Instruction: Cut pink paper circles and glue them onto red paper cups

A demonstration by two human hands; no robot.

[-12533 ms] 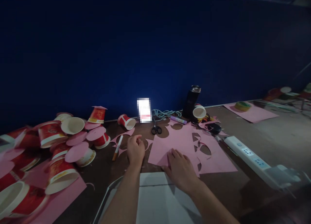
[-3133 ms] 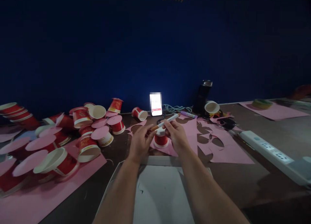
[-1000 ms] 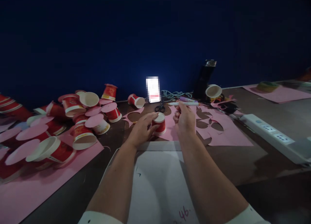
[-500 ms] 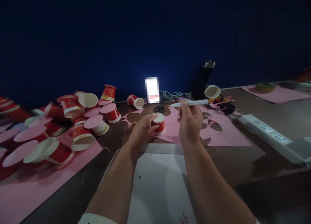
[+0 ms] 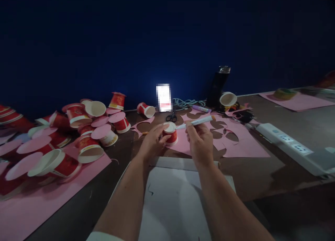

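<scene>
Pinching cup [image 5: 171,138] and marker [image 5: 205,120] respectively, left hand [image 5: 151,141] and right hand [image 5: 201,141] face a blue wall [image 5: 104,42] across a brown table [image 5: 282,120].

Cup [image 5: 171,138] on paper [image 5: 181,146], pen [image 5: 202,121] to its right; scissors [image 5: 171,119], then phone [image 5: 163,97], behind. Cup pile [image 5: 77,114] left; power strip [image 5: 283,139] right.

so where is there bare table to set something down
Bare table lies between the power strip and the pink sheet under the tape roll; another patch between strip and right forearm. Crowded: left, piled with cups; middle, around the held cup.
</scene>
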